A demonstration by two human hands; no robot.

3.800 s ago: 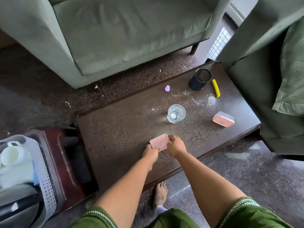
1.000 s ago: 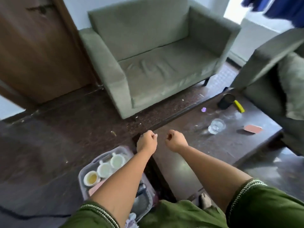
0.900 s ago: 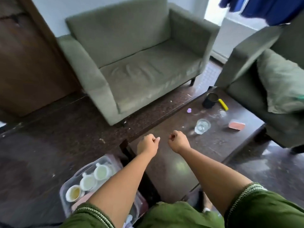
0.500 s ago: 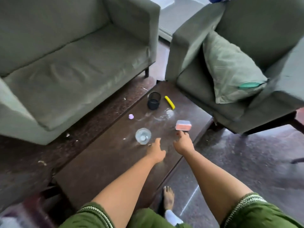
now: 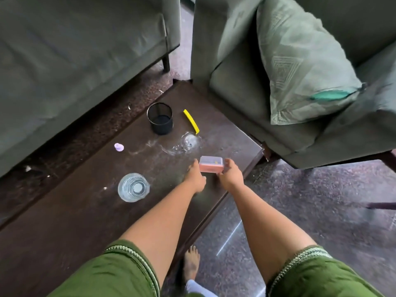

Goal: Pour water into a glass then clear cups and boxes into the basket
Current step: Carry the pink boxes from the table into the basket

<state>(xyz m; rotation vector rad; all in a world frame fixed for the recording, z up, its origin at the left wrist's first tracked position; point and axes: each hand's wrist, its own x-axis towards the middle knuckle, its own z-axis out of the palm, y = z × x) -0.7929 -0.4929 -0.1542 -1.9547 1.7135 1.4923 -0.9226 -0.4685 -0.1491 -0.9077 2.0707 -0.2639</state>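
Note:
A small pink box with a clear lid (image 5: 211,167) sits near the right edge of the dark wooden table (image 5: 75,221). My left hand (image 5: 195,177) presses its left side and my right hand (image 5: 230,175) clasps its right side, so the box is held between them. A clear glass with water in it (image 5: 133,187) stands on the table to the left of my hands. The basket is out of view.
Farther back on the table are a black mesh cup (image 5: 160,118), a yellow strip (image 5: 191,121), a small purple piece (image 5: 119,147) and a wet spill (image 5: 188,142). A green sofa (image 5: 75,50) and an armchair with a cushion (image 5: 300,67) flank the table.
My view swung from the basket on the left back to the table. Both hands reached forward to the second pink box and closed on its sides.

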